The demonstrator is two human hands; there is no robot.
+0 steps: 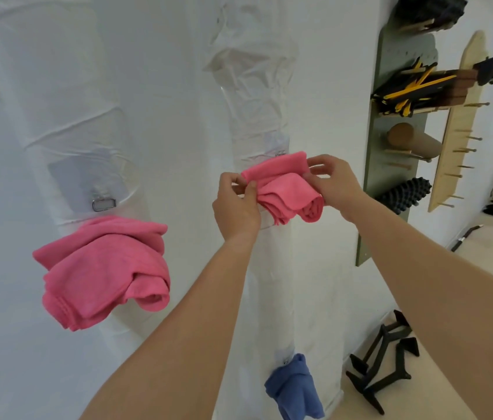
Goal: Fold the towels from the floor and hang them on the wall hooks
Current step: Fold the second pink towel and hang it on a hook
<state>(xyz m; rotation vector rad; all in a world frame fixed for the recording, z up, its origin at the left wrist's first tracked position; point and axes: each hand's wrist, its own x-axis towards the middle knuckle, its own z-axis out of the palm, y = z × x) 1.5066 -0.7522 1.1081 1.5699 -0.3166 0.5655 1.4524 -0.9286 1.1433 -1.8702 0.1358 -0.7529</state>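
A folded pink towel (284, 189) is held against the white wall at chest height, draped over a hook that it hides. My left hand (237, 207) pinches its left edge and my right hand (334, 183) grips its right end. A second pink towel (102, 271) hangs bunched at the lower left, below a metal hook (104, 204) on a clear plate. A blue towel (295, 386) hangs low on the wall near the floor.
A green pegboard (390, 153) to the right carries black and yellow straps, a cork roller and a black spiky roller. A wooden peg rack (457, 125) stands beside it. Black push-up bars (384, 365) lie on the floor at the lower right.
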